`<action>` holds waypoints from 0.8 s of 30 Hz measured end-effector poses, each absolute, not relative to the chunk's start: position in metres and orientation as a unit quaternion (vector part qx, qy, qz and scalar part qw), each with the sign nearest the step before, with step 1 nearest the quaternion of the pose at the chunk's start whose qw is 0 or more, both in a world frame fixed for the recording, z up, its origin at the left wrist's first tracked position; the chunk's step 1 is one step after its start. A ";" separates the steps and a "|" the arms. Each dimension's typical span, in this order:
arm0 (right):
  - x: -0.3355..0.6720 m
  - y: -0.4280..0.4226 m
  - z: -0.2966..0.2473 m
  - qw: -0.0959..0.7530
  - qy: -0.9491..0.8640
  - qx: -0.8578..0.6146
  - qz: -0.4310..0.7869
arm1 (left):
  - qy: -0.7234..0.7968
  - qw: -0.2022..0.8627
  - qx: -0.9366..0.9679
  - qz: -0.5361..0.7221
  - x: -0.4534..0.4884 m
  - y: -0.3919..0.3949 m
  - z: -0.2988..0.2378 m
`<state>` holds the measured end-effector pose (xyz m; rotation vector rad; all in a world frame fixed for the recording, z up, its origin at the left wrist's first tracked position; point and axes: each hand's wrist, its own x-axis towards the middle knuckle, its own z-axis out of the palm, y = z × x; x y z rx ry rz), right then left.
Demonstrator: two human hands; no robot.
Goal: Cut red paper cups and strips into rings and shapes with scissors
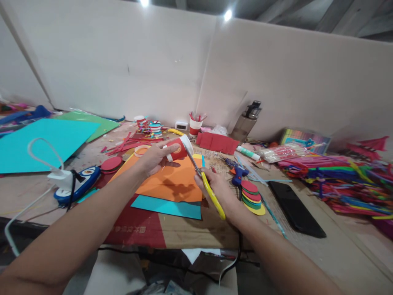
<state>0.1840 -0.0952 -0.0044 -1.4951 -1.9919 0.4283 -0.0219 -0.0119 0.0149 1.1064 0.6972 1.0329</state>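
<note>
Both forearms run out from under the camera to the middle of the table (337,254), and from my end of the link I see the left hand (155,157) curled round a red cup (179,148), thumb and fingers pinching its body so that it hangs tipped on its side above an orange sheet (175,180), white rim towards the right. The right hand (215,186) is closed through the yellow handles of the scissors (211,196), whose blades meet the cup at its rim; I cannot tell how far they gape. My worry is the left fingertips, which sit close to the blades: a snip that runs long could nick them. The cup is held in the air with nothing under it, so I judge that it could twist or buckle under the pinch and drag the cut off line. A glue gun (237,174) and a stack of discs (252,197) lie just beside the right wrist, where a careless swing could knock them. As for writing, the cup bears a round emblem too small to read, and the white characters on the red panel (135,227) at the near edge are too blurred for me to make out
</note>
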 end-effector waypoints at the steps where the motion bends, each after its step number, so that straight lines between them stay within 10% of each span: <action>1: 0.184 -0.095 -0.005 0.300 -0.750 -0.567 0.159 | 0.308 0.677 0.485 0.460 -0.022 -0.011 0.014; 24: 0.181 -0.095 -0.008 0.287 -0.751 -0.574 0.157 | 0.336 0.683 0.474 0.443 -0.019 -0.011 0.010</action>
